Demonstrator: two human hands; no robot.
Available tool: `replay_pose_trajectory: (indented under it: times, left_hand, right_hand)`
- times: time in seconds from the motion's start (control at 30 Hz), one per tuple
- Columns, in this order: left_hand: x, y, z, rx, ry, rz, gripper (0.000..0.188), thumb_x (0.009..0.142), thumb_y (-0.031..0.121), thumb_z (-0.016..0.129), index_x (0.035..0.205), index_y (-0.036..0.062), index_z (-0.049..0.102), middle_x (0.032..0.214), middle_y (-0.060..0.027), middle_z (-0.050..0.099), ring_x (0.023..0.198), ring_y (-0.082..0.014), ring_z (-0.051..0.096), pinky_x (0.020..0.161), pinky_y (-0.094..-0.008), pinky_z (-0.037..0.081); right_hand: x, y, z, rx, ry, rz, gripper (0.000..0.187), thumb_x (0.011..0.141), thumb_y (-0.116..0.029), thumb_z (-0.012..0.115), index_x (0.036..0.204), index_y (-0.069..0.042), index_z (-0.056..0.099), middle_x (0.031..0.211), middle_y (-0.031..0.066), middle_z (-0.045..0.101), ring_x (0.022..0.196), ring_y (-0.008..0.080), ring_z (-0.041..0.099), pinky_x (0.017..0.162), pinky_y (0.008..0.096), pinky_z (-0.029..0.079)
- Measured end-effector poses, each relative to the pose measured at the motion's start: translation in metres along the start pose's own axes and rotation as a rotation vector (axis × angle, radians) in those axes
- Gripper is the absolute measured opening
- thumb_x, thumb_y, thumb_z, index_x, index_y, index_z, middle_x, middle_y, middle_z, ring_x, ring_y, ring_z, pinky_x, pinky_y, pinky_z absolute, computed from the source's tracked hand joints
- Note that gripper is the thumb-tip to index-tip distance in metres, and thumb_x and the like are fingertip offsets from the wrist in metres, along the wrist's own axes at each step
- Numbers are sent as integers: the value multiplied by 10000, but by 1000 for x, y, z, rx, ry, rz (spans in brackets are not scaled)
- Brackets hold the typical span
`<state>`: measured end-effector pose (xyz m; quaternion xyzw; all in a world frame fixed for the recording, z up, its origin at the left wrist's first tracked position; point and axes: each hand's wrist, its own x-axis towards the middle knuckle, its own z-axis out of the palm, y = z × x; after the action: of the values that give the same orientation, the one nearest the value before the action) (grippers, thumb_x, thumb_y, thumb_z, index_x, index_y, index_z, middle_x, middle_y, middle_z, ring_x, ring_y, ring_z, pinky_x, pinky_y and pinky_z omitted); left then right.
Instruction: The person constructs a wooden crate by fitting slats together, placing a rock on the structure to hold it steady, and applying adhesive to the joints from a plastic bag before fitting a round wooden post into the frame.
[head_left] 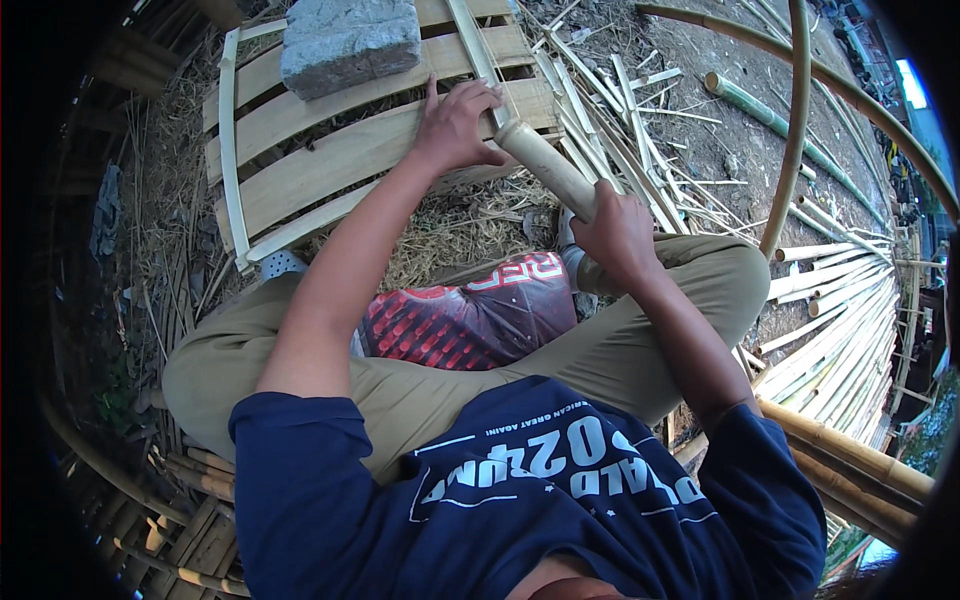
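Observation:
My right hand [615, 235] is wrapped round the near end of a short, thick bamboo piece [548, 165]. Its far end meets a pale bamboo strip [472, 40] along the right side of a slatted bamboo panel [310, 180]. Over the panel's right part, my left hand [458, 125] lies with fingers spread, fingertips at the strip and thumb close to the bamboo piece's far end. Whether the left fingers press on the strip cannot be made out. A rough grey block [350, 48] rests on the panel's far slats.
Split bamboo strips [640, 130] lie scattered right of the panel. A green bamboo pole [770, 120] and a pile of cut bamboo [835, 330] lie farther right. A bent bamboo pole [790, 130] rises beside my right knee. A red-and-dark printed sack [470, 320] lies between my crossed legs.

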<state>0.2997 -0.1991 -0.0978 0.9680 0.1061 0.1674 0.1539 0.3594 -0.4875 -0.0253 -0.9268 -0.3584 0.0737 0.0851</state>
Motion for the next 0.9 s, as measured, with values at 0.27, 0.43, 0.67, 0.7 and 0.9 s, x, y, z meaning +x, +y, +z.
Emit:
replay_pose_trajectory:
  times: [0.27, 0.43, 0.67, 0.7, 0.9]
  left_hand:
    - [-2, 2, -3, -22, -60, -19, 1007, 558, 570, 922, 1433, 173, 621, 1486, -72, 575, 1474, -220, 448, 1287, -680, 82]
    - [-7, 0, 5, -57, 87, 10, 1025, 539, 549, 939, 1437, 174, 616, 1486, -52, 577, 1471, -211, 461, 1289, -679, 76]
    - [5, -7, -1, -22, 7, 14, 1019, 510, 690, 899, 1352, 169, 659, 1497, -58, 575, 1472, -228, 464, 1268, -711, 75]
    - [-1, -3, 3, -27, 7, 17, 1019, 510, 690, 899, 1352, 169, 659, 1497, -58, 575, 1472, -228, 464, 1268, -711, 75]
    - [4, 1, -2, -68, -6, 17, 944, 522, 620, 927, 1316, 176, 678, 1481, -45, 585, 1483, -228, 449, 1280, -689, 76]
  right_hand:
    - [-3, -15, -23, 1, 46, -23, 414, 769, -263, 818, 1014, -6, 605, 773, 248, 698, 754, 466, 704, 713, 540, 557]
    - [-9, -24, -29, 66, 128, -4, 399, 777, -259, 812, 990, -7, 588, 774, 250, 700, 782, 466, 709, 734, 555, 548]
    - [-7, -34, -42, 76, 139, 5, 384, 780, -247, 800, 989, -6, 586, 767, 258, 695, 777, 469, 708, 723, 535, 557]
    - [-11, -33, -43, 64, 95, 11, 377, 780, -244, 798, 980, -3, 588, 773, 260, 698, 774, 471, 708, 727, 537, 560]
    - [5, -5, -14, -38, -55, -12, 378, 767, -237, 798, 984, 3, 601, 797, 264, 708, 779, 475, 712, 748, 548, 564]
